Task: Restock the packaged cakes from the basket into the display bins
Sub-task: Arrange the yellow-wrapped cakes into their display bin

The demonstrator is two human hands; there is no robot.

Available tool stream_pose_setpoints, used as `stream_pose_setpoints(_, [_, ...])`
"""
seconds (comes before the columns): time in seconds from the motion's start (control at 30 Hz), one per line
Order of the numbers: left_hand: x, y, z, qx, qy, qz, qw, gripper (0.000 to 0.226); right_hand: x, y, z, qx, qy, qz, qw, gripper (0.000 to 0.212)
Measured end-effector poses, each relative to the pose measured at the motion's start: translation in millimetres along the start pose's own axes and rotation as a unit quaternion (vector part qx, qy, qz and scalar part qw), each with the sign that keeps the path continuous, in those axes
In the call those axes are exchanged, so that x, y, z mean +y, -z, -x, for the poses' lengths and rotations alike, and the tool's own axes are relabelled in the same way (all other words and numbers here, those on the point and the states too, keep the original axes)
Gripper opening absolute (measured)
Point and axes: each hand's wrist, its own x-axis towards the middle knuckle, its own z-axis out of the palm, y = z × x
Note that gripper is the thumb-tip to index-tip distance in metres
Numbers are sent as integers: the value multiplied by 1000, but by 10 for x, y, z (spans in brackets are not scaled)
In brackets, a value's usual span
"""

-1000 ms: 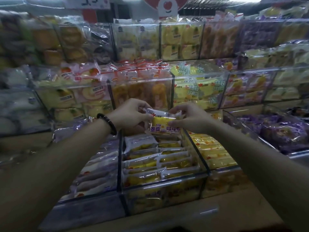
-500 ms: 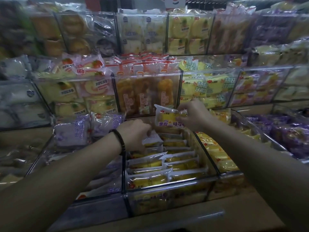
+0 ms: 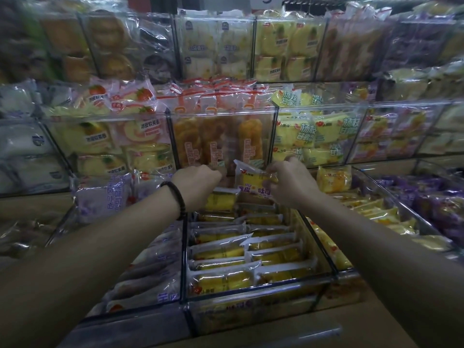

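Status, as I read it from the head view: restocking of the centre bin [image 3: 251,315] is well advanced.

1. Bin contents. The stocked cakes [image 3: 226,249] lie in two columns of flat rows from the bin's front edge back toward its far edge. Only the far end shows any room.
2. Right hand [image 3: 288,182]. The fingers pinch the top right corner of one packaged cake [image 3: 251,184]. The cake stands upright over the bin's far edge, right of centre, with its lower edge at the rearmost row.
3. Left hand [image 3: 197,183]. It sits at the bin's far left corner, above the rearmost cake there, knuckles toward me and fingers curled down out of sight. I cannot tell whether it grips, presses or only hovers. A dark bracelet [image 3: 177,197] sits on that wrist.
4. Remaining work. I judge the held cake still needs seating in the rear row. The basket is not in view, so I cannot state how much stock is left.
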Motion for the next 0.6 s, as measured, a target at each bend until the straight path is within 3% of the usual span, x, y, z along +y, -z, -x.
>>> stream_pose_setpoints(0.13, [44,-59,12,11,-28,-41,999,68,-3,-16,17,17,-8,-20,1000,49])
stream_pose_setpoints(0.27, [92,-61,-22,-14,-9,-59,998,43,11,11,4,55,-12,-78,995,43])
stream_pose_setpoints(0.37, [91,-86,-63,-10,-18,-63,998,50,34,70,-51,70,-6,-84,994,38])
stream_pose_setpoints(0.6, [-90,-178,-69,7,-45,14,999,48,107,45,-140,-3,46,-21,999,37])
